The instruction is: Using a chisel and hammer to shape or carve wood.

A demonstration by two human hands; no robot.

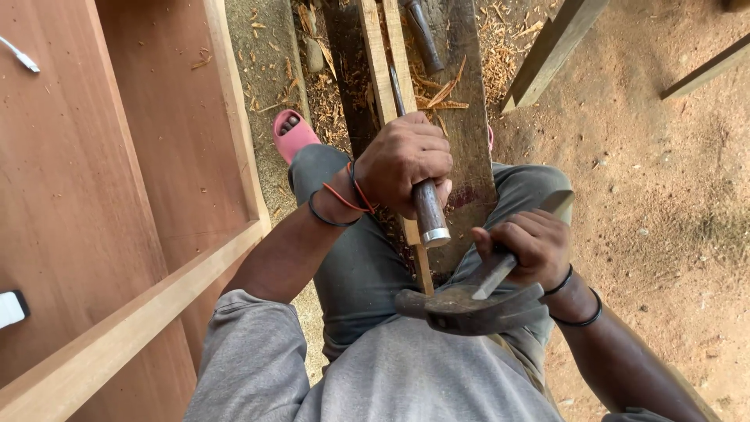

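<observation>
Wooden cabinet frame (234,117) far left of fingers. Left hand (402,160) fingers wrapped tight round chisel (426,207), blade tip on narrow wood strip (375,62) (shavings around, dark plank (469,133) beneath). Right hand (527,246) fingers clenched on hammer (469,309), head just below chisel butt, apart.

Chisel handle (428,209) dark brown, silver-capped; hammer head (465,309) dark grey; sandal (291,133) pink; trousers (355,258) grey.

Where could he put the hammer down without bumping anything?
The bare dirt floor to the right of the plank is open. Around the left hand holding the chisel it is crowded: wood strip, wood shavings. The right hand holds the hammer.
</observation>
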